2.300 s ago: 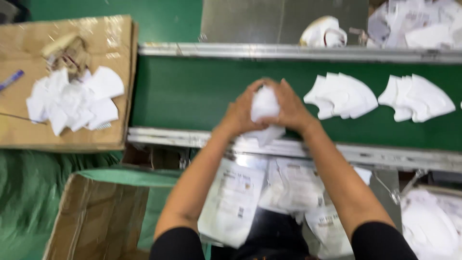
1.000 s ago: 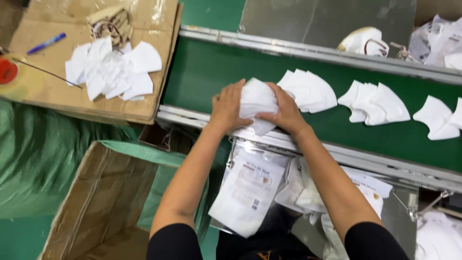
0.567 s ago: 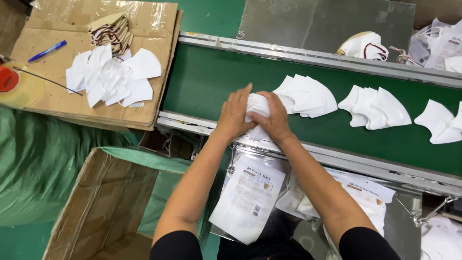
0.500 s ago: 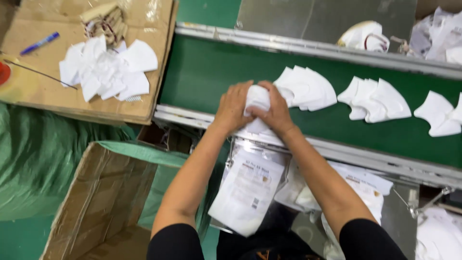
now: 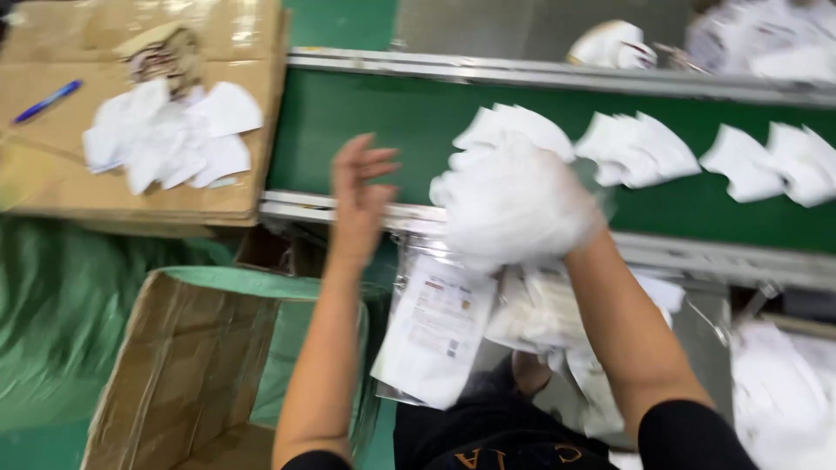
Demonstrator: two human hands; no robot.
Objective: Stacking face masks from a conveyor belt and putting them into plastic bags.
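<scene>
My right hand is hidden under a blurred stack of white folded masks (image 5: 509, 200) that it grips above the near rail of the green conveyor belt (image 5: 374, 130). My left hand (image 5: 359, 196) has come off the stack and hangs open to its left, fingers spread, holding nothing. Further stacks of white masks (image 5: 640, 148) lie on the belt to the right, another (image 5: 788, 161) beyond it. Clear printed plastic bags (image 5: 435, 335) hang below the rail in front of me.
A flat cardboard sheet (image 5: 52, 122) at left carries loose white masks (image 5: 170, 139), a blue pen (image 5: 48, 100) and a bundle of straps. An open cardboard box (image 5: 209, 357) with a green liner stands below left. More white masks (image 5: 614, 43) lie behind the belt.
Both hands held the mask stack at the belt's edge. Now my left hand has let go and moved left, while my right hand lifts the stack toward me.
</scene>
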